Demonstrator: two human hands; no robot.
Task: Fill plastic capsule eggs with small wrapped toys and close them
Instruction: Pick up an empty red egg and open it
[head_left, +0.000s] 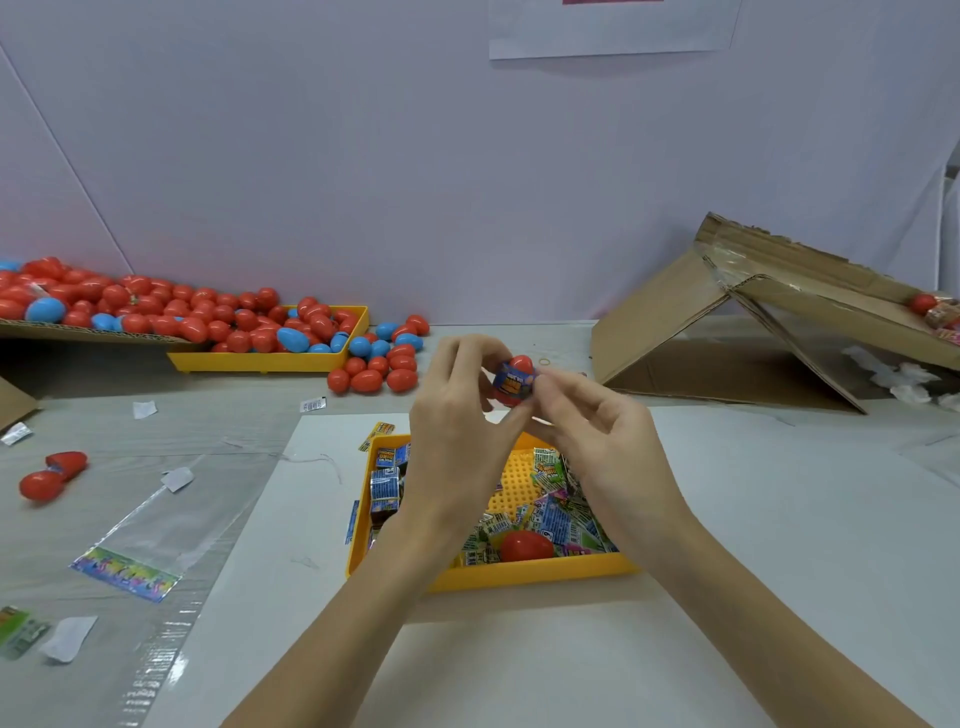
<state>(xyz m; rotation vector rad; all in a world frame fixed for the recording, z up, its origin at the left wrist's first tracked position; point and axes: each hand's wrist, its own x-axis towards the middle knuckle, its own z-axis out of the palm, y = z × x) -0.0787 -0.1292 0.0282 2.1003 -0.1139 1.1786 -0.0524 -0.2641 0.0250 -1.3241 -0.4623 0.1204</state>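
Above the near yellow tray (519, 574), both hands meet around one red capsule egg (515, 382). The left hand (457, 415) curls its fingers (470, 353) round the egg's far and left side, while the right hand (592, 421) pinches with thumb and forefinger at a blue wrapped toy (511, 383) pressed against the egg's front; whether the egg is fully closed cannot be told. Both forearms cross the tray's near edge, hiding much of its middle.

Inside the tray lie many small wrapped toys (558, 512), packed against the left and right walls, and a loose red egg half (525, 545) sits close to the near rim. The tray rests on a white sheet (727, 519) whose left edge runs diagonally; open sheet lies to the right of the tray and in front of it.

Farther left on the bench (234, 431), two red egg pieces (52, 473) lie near the edge of a clear plastic bag (156, 519). At the back left, a second yellow tray (270, 358) overflows with red and blue eggs (374, 364), some spilled beside its right end. A tilted cardboard box (737, 332) takes up the back right corner.
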